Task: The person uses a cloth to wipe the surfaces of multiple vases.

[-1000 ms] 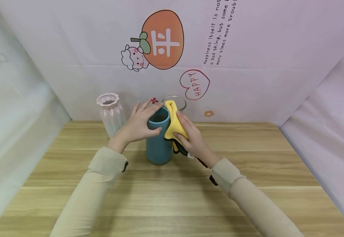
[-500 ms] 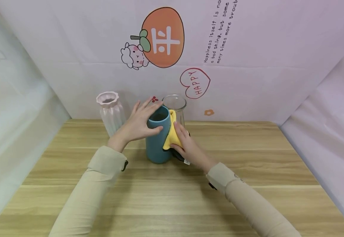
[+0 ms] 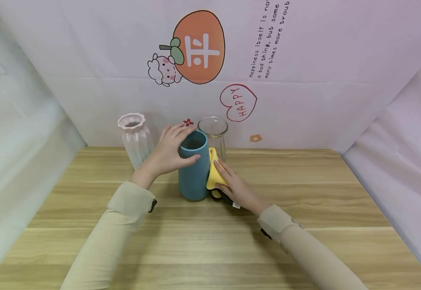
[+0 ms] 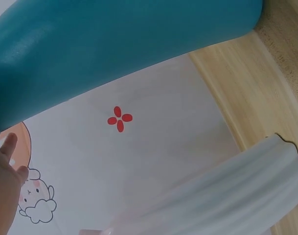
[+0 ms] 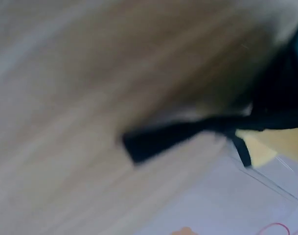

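A tall blue vase stands upright on the table. My left hand grips it near the rim, thumb across the near side and fingers round the far side. In the left wrist view the blue vase fills the top, with part of the hand at the left edge. My right hand holds a folded yellow cloth with dark edging against the vase's right side. Part of the cloth is hidden by the hand. The right wrist view is blurred and shows the cloth's dark edging.
A pale pink and white ribbed vase stands to the left, behind my left forearm. Behind the blue vase, close to the printed backdrop, is a clear glass vase, partly covered. The wood-grain table extends toward me.
My right hand has slid the yellow cloth down the blue vase's right side, from near the rim to about mid-height. More of the glass vase shows. The left hand has hardly moved.
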Available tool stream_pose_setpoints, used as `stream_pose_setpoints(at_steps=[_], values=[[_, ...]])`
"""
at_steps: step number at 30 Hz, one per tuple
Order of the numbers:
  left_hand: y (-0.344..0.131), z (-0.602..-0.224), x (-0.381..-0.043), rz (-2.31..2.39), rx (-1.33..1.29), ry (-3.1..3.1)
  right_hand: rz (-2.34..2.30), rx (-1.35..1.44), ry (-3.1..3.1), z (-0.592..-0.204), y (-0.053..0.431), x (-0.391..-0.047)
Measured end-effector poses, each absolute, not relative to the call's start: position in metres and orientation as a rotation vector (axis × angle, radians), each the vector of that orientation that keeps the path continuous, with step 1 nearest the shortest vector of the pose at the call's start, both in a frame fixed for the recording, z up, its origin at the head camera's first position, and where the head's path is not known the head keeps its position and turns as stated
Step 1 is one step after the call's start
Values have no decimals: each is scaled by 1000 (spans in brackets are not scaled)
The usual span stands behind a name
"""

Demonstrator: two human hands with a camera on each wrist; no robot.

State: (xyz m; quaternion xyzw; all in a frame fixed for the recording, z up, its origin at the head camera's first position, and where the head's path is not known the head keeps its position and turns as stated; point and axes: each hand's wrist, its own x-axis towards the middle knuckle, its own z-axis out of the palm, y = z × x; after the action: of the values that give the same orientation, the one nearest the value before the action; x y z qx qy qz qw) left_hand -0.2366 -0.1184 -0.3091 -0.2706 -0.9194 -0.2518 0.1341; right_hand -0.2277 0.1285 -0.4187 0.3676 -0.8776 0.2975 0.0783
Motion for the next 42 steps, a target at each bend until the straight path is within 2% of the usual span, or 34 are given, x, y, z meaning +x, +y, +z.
stream_pose_setpoints(at_steps=[12, 18, 30, 37, 42], values=[[-118, -308, -237, -758, -810, -2732, 929, 1101, -2326, -368, 114, -233], [-118, -308, -238, -749, -824, -2742, 1017, 1091, -2408, -358, 108, -235], [-118, -305, -237, -744, -831, -2745, 849, 1033, -2640, -397, 112, -228], [-118, -308, -237, -520, -828, -2647, 663, 1077, -2668, -423, 126, -222], [-118, -310, -234, -409, -801, -2568, 735, 1079, -2630, -423, 129, -225]])
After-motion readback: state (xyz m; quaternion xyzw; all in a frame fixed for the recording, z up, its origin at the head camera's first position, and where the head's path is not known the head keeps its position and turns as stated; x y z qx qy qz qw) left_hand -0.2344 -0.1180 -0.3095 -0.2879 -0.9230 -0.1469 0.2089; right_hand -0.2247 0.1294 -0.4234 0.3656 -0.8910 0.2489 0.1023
